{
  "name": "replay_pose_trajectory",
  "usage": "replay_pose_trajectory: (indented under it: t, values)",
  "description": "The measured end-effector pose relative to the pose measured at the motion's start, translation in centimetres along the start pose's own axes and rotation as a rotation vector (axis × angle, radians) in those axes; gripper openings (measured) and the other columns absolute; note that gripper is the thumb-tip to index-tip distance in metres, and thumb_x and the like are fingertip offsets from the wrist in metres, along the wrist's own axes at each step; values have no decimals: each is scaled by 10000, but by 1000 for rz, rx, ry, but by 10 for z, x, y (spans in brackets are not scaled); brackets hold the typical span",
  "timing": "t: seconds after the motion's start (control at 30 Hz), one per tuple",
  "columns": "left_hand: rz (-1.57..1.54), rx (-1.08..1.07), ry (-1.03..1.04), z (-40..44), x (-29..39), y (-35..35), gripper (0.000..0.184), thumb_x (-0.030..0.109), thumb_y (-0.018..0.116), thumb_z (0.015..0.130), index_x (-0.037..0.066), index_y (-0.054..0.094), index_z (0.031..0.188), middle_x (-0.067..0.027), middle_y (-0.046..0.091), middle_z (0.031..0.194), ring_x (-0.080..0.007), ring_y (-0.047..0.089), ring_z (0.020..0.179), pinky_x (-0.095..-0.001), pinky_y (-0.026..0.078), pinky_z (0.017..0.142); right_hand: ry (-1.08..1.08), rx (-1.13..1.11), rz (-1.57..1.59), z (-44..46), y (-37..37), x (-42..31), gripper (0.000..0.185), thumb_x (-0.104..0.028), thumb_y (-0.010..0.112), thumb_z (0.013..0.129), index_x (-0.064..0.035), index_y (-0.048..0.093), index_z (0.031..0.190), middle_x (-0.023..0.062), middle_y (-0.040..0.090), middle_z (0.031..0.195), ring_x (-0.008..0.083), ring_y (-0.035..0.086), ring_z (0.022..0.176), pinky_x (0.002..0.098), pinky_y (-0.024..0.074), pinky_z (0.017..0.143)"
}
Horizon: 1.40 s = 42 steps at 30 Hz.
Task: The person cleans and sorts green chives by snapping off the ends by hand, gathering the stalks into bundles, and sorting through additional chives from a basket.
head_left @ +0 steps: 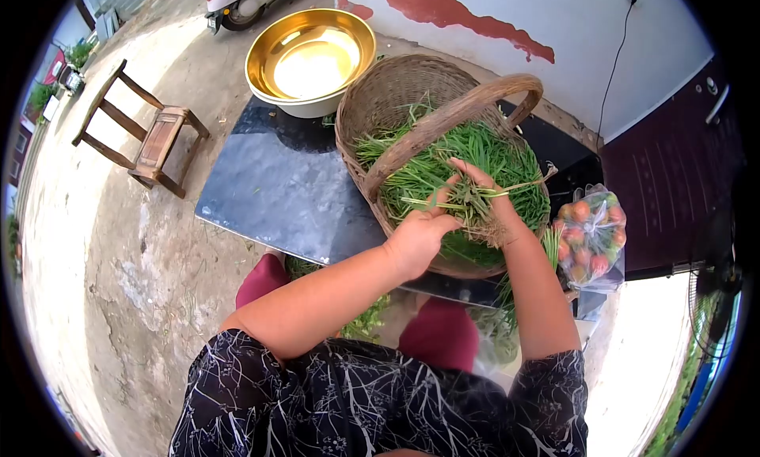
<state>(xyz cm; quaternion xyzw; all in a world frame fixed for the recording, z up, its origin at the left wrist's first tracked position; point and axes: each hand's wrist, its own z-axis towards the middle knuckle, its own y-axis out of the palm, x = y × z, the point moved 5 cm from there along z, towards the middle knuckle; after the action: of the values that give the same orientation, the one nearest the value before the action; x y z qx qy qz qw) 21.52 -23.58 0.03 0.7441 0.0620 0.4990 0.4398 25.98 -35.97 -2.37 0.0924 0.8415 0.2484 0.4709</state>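
Note:
A wicker basket (372, 101) with a thick arched handle (443, 125) stands in front of me, partly filled with long, thin green leaves (495, 144) like grass or chives. Over its near side, my right hand (500, 208) cradles a clump of grassy greens (475, 204) with brownish, dry bits and roots. The clump lies across the palm, its stems sticking out past the thumb side. My left hand (421, 237) is closed in a pinch at the clump's left side, thumb against fingers. What exactly its fingertips grip is partly hidden.
A gold-coloured basin (313, 53) sits at the far edge of the dark, glossy table (277, 188). Right of the basket is a plastic bag of reddish fruit (590, 235). A wooden chair (162, 140) stands on the left; a scooter (245, 2) is parked behind.

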Motion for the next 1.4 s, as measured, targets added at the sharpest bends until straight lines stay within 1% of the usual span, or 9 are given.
replay_pose_trajectory:
  t: [0.17, 0.3, 0.47, 0.53, 0.63, 0.77, 1.1, 1.3, 1.4]
  values:
    - [661, -54, 123, -9, 7, 4, 557, -38, 481, 782, 35, 339, 1315, -69, 492, 1191, -138, 435, 1101, -256, 318, 960, -819, 103, -1341, -38, 15, -30, 339, -47, 521, 706, -101, 608, 1029, 43, 602, 961, 235, 498, 1012, 339, 373, 912]
    - [825, 27, 114, -5, 22, -15, 448, -60, 472, 763, 13, 457, 1205, -118, 461, 1212, -186, 473, 1099, -308, 375, 931, -549, 116, -864, -50, -16, -20, 331, -30, 530, 706, -97, 605, 1022, 34, 611, 981, 222, 506, 997, 327, 365, 923]
    - [1357, 175, 504, 4, 30, -37, 503, 10, 534, 762, 18, 405, 1249, -188, 418, 1262, -267, 462, 1114, -322, 381, 933, -415, 215, -370, -100, -7, -36, 310, -183, 602, 740, -31, 584, 1010, 65, 587, 980, 216, 485, 1058, 321, 396, 920]
    - [1346, 199, 457, 2, 29, -38, 524, 28, 549, 764, 26, 392, 1263, -192, 404, 1278, -281, 458, 1118, -321, 380, 933, -799, -302, -188, -125, 17, -62, 472, -370, 583, 763, 38, 557, 1000, 164, 544, 1043, 277, 466, 1091, 324, 462, 856]
    - [1270, 238, 306, -4, 35, -41, 560, 64, 576, 772, 65, 375, 1294, -157, 376, 1323, -253, 445, 1140, -311, 378, 932, -950, 30, -409, -156, -6, -76, 398, -338, 585, 780, 25, 552, 940, 211, 519, 1063, 298, 492, 1064, 349, 504, 786]
    - [1237, 211, 324, -25, 49, -31, 516, 37, 548, 807, 65, 379, 1294, -127, 414, 1302, -213, 459, 1120, -302, 379, 935, -986, 226, -292, -191, -5, -78, 288, 16, 630, 694, -50, 516, 950, 155, 514, 1045, 302, 543, 985, 423, 438, 884]
    - [757, -8, 321, -117, 123, 21, 470, 66, 545, 835, 27, 391, 1277, -120, 477, 1230, -196, 430, 1158, -335, 323, 991, -838, -128, 55, -212, 67, -32, 361, -33, 660, 600, -73, 483, 912, 67, 501, 778, 268, 540, 839, 456, 453, 816]
    - [604, -207, 125, -155, 101, 34, 949, 384, 699, 700, 40, 138, 1384, -185, 274, 1378, -260, 259, 1285, -386, 184, 1056, -465, -198, 40, -181, 137, 35, 386, 45, 669, 635, -21, 516, 984, 111, 593, 859, 249, 604, 799, 370, 486, 750]
    - [456, -218, -12, -174, 63, 23, 1150, 307, 821, 557, 42, 74, 1391, -154, 265, 1385, -242, 239, 1287, -365, 168, 1056, -416, -110, 14, -164, 172, 63, 411, 33, 675, 662, -6, 517, 1039, 72, 596, 930, 185, 591, 858, 310, 475, 771]
